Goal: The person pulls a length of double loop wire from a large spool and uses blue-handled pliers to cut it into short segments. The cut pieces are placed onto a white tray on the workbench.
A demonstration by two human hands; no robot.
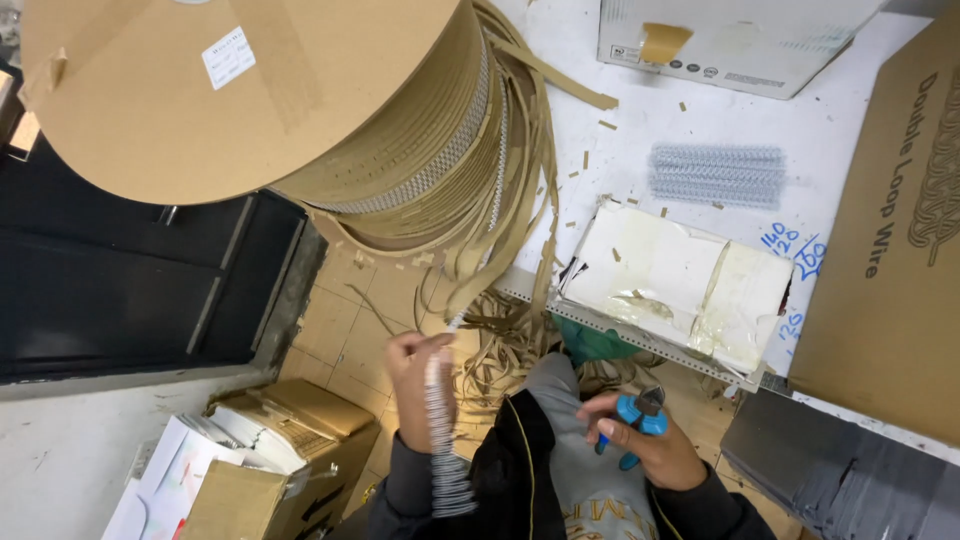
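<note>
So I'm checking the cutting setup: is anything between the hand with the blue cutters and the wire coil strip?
Nothing visible does. The right hand holds the blue-handled cutters, and the wire coil strip hangs from the left hand. Only open air above the person's lap lies between them; the loose brown paper strips lie behind.

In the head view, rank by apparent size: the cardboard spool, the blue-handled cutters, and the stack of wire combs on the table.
1. Cardboard spool, though nearest the camera.
2. Stack of wire combs.
3. Blue-handled cutters, partly hidden by the right hand.
</note>
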